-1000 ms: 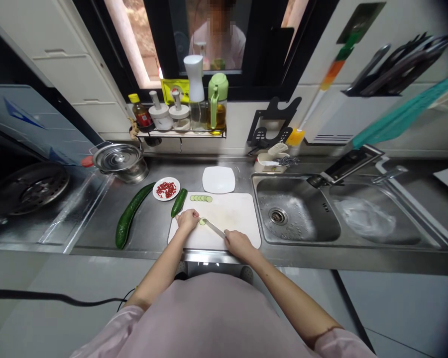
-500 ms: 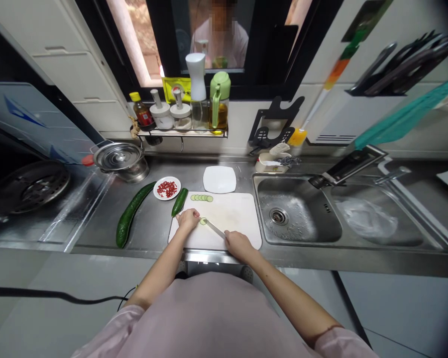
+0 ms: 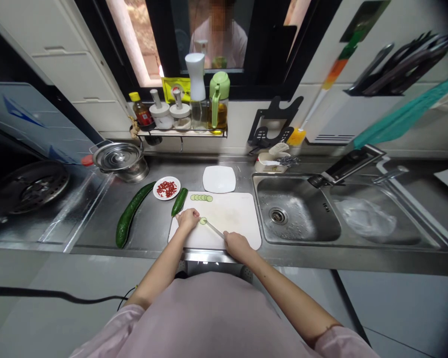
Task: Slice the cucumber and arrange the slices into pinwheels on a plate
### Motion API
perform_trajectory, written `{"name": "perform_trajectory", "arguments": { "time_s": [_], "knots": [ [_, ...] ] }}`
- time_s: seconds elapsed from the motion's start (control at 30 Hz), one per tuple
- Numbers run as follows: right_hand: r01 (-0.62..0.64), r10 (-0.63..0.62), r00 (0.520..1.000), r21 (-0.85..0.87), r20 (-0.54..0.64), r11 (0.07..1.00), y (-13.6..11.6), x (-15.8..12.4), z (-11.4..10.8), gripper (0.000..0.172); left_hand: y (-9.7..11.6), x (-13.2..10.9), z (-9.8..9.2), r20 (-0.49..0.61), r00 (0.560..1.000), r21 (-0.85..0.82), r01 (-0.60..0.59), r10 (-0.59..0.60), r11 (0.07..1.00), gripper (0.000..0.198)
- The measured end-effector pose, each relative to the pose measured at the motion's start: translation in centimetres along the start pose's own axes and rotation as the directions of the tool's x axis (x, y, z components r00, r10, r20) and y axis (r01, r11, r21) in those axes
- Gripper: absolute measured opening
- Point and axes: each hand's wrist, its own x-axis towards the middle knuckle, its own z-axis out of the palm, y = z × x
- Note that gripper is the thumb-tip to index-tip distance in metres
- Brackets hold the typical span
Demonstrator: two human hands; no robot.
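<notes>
On the white cutting board (image 3: 231,214) my left hand (image 3: 187,219) is closed over a cucumber piece, whose cut end (image 3: 202,221) shows at the fingertips. My right hand (image 3: 237,243) grips the handle of a knife (image 3: 214,229), its blade tip resting against that cut end. A row of several thin cucumber slices (image 3: 201,198) lies along the board's far edge. A half cucumber (image 3: 179,201) lies off the board's left corner, and a whole cucumber (image 3: 131,215) lies farther left on the steel counter.
A small dish of chopped red chilli (image 3: 166,188) and a white square plate (image 3: 219,179) sit behind the board. A lidded steel pot (image 3: 119,160) stands at the left by the stove; the sink (image 3: 296,215) lies to the right. Bottles fill a rack (image 3: 182,130) under the window.
Nothing has visibly moved apart from a slight shift of the camera; both hands hold the same pose on the board.
</notes>
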Motion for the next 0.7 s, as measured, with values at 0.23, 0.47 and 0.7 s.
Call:
{"name": "perform_trajectory", "arguments": {
  "time_s": [0.23, 0.47, 0.7],
  "knots": [
    [-0.006, 0.005, 1.000, 0.008, 0.019, 1.000, 0.00, 0.06, 0.18, 0.030, 0.08, 0.04, -0.15, 0.019, 1.000, 0.013, -0.007, 0.007, 1.000, 0.010],
    [-0.007, 0.006, 0.999, 0.017, 0.045, 1.000, -0.44, 0.28, -0.37, 0.031, 0.29, -0.24, -0.38, 0.020, 1.000, 0.001, -0.001, 0.001, 1.000, 0.008],
    [-0.018, 0.016, 0.998, 0.031, 0.065, 0.999, -0.75, 0.65, -0.48, 0.029, 0.37, -0.18, -0.45, 0.029, 1.000, 0.034, -0.005, 0.004, 0.999, 0.009]
  ]
}}
